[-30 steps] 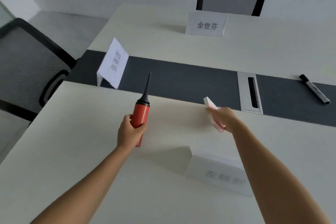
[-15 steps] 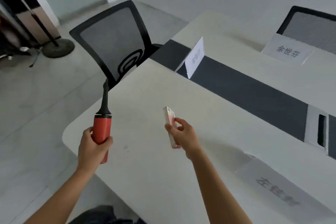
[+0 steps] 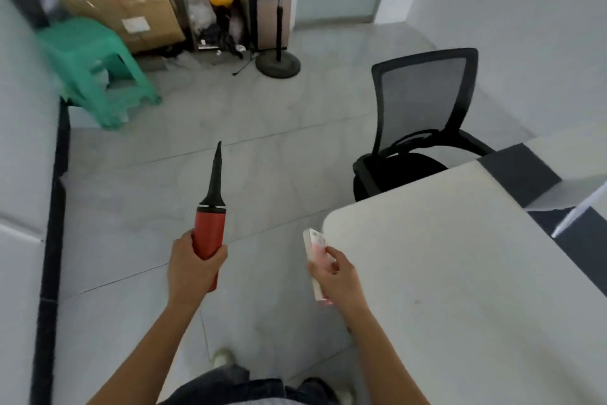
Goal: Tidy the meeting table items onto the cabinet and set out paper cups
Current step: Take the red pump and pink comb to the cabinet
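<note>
My left hand grips a red hand pump with a long black nozzle, held upright over the grey floor. A small pink and white spiral notebook is held edge-up in my right hand, just off the rounded corner of the white meeting table. Both hands are away from the table, in front of my body. At the right edge a white name card stands on the table's dark centre strip.
A black mesh office chair stands at the table's end. A white surface with a black edge runs along the left. A green plastic stool, cardboard box and a round-based stand sit at the far wall.
The view has swung left, away from the table, toward the floor and far wall. Both hands still hold the pump and the notebook, now carried off the tabletop over the floor.
</note>
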